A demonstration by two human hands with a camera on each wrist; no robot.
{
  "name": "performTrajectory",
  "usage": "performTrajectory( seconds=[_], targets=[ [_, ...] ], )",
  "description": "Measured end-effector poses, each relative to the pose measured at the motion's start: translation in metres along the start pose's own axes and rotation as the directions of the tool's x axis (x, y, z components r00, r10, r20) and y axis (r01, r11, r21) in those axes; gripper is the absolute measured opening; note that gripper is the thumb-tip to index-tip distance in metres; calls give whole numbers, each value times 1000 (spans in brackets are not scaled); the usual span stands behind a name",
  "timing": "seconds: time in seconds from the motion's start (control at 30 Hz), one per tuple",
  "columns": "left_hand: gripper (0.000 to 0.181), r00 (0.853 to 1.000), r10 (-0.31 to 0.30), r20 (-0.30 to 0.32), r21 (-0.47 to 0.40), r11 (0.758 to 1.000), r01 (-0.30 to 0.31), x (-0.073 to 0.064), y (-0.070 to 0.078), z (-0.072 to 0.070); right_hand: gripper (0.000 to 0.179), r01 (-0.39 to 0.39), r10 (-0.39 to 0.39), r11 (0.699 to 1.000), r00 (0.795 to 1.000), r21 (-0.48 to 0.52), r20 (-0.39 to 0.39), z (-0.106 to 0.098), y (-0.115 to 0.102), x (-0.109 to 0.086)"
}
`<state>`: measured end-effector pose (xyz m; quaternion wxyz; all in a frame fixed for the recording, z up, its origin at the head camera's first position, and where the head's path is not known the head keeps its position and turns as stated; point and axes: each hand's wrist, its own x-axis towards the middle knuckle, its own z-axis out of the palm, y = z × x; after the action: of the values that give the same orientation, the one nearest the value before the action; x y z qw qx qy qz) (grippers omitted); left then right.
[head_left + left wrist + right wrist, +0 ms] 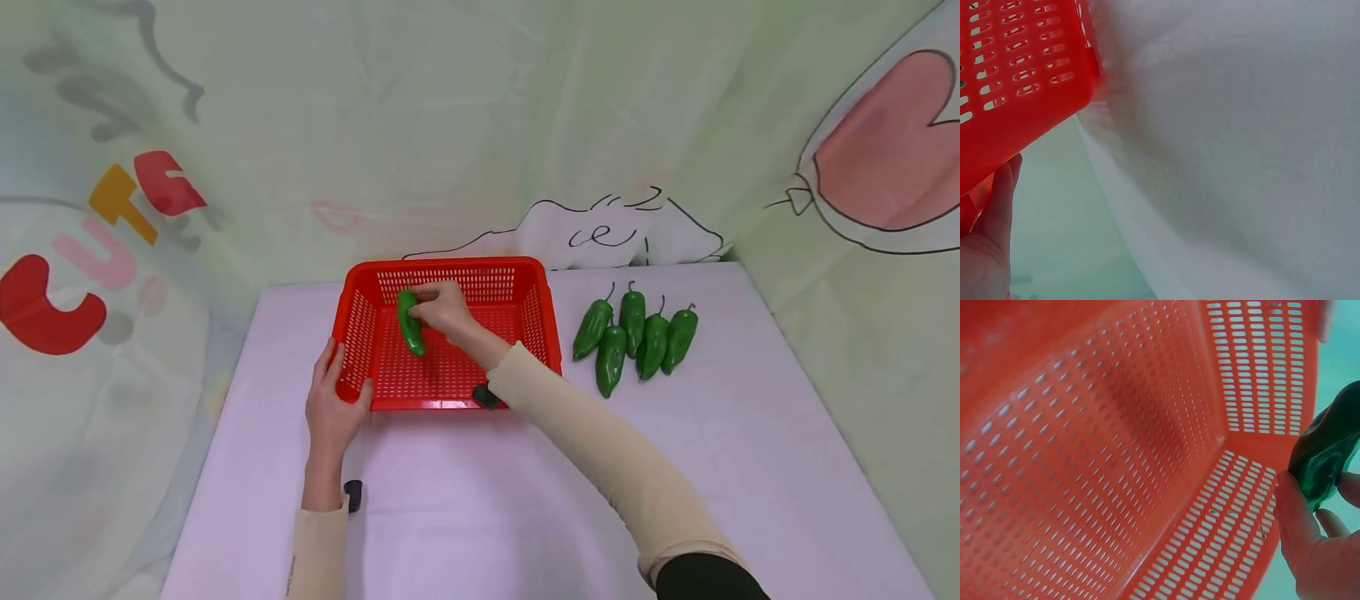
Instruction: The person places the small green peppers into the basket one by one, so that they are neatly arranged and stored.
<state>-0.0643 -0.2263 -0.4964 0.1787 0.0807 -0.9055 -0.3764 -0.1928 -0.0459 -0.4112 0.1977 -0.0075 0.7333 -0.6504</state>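
Observation:
Inside a red slotted plastic basket (444, 264), my right hand (444, 310) pinches a green pepper (408, 323) by its upper part, between thumb and fingers. The pepper hangs over the left half of the basket, its tip pointing toward me. In the right wrist view the pepper (1329, 447) is dark against the light, with the slotted basket floor (1135, 437) beside it. My left hand (335, 412) grips the basket's near left corner, thumb at the front rim and fingers along the left side. The left wrist view shows those fingers (999, 206) against the rim.
To the right of the basket several green peppers (611, 358) lie in a loose cluster, stems pointing away. A pale lilac cloth (465, 500) covers the table. Printed fabric (450, 125) hangs behind and at both sides. A black wrist camera (486, 395) overlaps the basket's front rim.

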Motion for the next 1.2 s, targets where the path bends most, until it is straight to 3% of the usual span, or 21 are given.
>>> performTrajectory(
  seconds=[0.2,0.53,0.9,1.2],
  targets=[
    [73,1000,-5,-3,6,1000,5,-1,0,-2,37,32,-30,996,999,-78,34,20,2,12],
    [71,1000,16,-21,-9,1000,-16,3,1,-3,40,4,3,986,999,-165,46,43,9,30],
    [72,1000,11,-1,-11,1000,-11,3,1,-2,42,-64,75,974,996,-219,42,55,25,43],
    [73,1000,-5,9,-11,1000,5,2,0,-1,46,-71,88,968,994,-242,60,61,39,51]
  ],
)
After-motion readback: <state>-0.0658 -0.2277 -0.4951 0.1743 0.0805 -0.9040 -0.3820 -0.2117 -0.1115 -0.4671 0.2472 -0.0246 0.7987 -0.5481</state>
